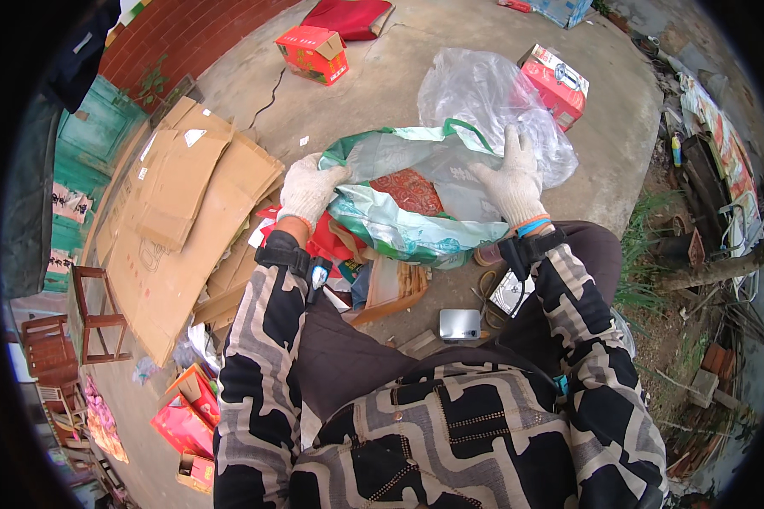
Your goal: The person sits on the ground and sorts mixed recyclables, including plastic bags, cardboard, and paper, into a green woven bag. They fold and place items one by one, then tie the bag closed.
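A green and white reusable shopping bag [407, 219] lies before me with its mouth spread wide. Inside it, a red patterned item [407, 192] shows; the rest of the contents is hidden. My left hand [312, 189], in a white knit glove, grips the bag's left rim. On the opposite side, my gloved right hand [512, 175] has its fingers spread, the thumb reaching over the bag's right rim. A green handle [468, 132] loops up at the far edge. Just behind the right hand is a crumpled clear plastic bag [465, 89].
Flattened cardboard boxes [184, 191] are stacked at left. A red printed carton [312, 54] and a pink pot box [557, 86] stand farther off. A silver device [459, 324] lies between my legs. Plants [643, 254] and debris border the concrete at right.
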A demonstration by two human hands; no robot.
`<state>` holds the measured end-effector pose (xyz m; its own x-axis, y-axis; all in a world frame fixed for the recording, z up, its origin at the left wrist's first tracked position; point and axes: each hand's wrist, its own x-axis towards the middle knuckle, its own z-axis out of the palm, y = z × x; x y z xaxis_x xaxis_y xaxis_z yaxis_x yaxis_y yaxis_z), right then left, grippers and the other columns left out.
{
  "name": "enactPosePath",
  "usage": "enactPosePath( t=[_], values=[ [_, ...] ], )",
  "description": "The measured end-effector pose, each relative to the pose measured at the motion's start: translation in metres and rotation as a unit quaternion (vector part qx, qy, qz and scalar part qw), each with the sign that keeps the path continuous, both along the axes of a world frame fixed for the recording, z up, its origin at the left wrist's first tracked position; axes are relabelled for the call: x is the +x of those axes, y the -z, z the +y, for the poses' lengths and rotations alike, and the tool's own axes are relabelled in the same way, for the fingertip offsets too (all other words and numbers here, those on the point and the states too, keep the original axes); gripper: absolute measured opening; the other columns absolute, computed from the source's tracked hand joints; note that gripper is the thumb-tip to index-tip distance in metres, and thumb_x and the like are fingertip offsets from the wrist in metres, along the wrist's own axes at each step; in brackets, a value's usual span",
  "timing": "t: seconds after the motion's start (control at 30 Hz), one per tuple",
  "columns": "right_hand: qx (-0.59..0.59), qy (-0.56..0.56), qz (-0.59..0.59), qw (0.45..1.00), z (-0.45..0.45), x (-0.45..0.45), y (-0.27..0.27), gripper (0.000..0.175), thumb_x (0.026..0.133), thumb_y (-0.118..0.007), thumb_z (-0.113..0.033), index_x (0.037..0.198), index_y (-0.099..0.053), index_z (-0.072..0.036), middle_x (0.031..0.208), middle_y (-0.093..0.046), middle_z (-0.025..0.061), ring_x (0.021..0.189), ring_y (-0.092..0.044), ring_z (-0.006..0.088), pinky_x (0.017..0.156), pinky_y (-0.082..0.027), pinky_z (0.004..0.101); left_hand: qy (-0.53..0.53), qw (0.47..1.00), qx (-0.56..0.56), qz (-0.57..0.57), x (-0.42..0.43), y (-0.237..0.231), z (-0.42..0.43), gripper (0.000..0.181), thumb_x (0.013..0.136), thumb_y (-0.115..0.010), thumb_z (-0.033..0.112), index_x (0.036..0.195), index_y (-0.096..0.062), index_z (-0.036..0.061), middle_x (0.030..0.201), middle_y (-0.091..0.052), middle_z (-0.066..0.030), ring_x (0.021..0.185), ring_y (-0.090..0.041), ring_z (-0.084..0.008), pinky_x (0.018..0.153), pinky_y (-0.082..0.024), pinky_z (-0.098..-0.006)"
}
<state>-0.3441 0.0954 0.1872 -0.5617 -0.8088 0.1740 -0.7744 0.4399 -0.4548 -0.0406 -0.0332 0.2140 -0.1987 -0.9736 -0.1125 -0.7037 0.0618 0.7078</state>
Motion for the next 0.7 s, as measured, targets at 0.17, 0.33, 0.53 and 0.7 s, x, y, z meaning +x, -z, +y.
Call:
enactPosePath(
  t=[0.17, 0.33, 0.53, 0.7],
  values=[
    [0.043, -0.083, 0.136, 0.986, -0.026, 0.011, 0.005, 0.092, 0.072, -0.081, -0.046, 0.15, -0.043, -0.017, 0.154, -0.039, 0.0198, 0.144, -0.036, 0.0391, 0.112, -0.027, 0.0673, 0.034, 0.996, 0.03, 0.072, 0.004, -0.001, 0.004, 0.045, 0.075, -0.079, 0.033, 0.109, -0.076, 0.0045, 0.091, -0.076, -0.0105, 0.08, -0.071, -0.0195, 0.078, -0.054, -0.0323],
    [0.058, -0.066, -0.034, 0.996, -0.072, -0.025, 0.04, 0.041, 0.091, -0.058, -0.043, 0.113, -0.074, -0.012, 0.105, -0.073, 0.0195, 0.103, -0.068, 0.0397, 0.094, -0.049, 0.0528, 0.067, 0.984, 0.043, 0.162, 0.013, -0.008, 0.005, 0.04, 0.083, -0.08, 0.023, 0.115, -0.071, 0.0002, 0.094, -0.072, -0.0036, 0.08, -0.063, -0.01, 0.071, -0.05, -0.0257],
    [-0.038, 0.011, 0.033, 0.999, -0.091, -0.141, 0.067, 0.044, 0.097, -0.049, -0.042, 0.104, -0.073, -0.006, 0.101, -0.07, 0.027, 0.097, -0.065, 0.0478, 0.086, -0.05, 0.0555, -0.122, 0.956, -0.113, 0.241, 0.076, 0.004, -0.012, 0.049, 0.088, -0.075, 0.03, 0.124, -0.068, -0.0027, 0.117, -0.072, -0.0163, 0.105, -0.067, -0.0219, 0.093, -0.051, -0.0329],
    [0.068, -0.046, 0.099, 0.992, -0.067, -0.14, 0.078, 0.045, 0.091, -0.056, -0.046, 0.114, -0.07, -0.009, 0.111, -0.07, 0.0253, 0.104, -0.067, 0.0439, 0.088, -0.052, 0.0507, -0.333, 0.939, -0.073, 0.037, 0.162, 0.067, -0.011, 0.077, 0.08, -0.078, 0.037, 0.137, -0.054, -0.0093, 0.132, -0.063, -0.0248, 0.117, -0.065, -0.0297, 0.1, -0.049, -0.0368]
  ],
)
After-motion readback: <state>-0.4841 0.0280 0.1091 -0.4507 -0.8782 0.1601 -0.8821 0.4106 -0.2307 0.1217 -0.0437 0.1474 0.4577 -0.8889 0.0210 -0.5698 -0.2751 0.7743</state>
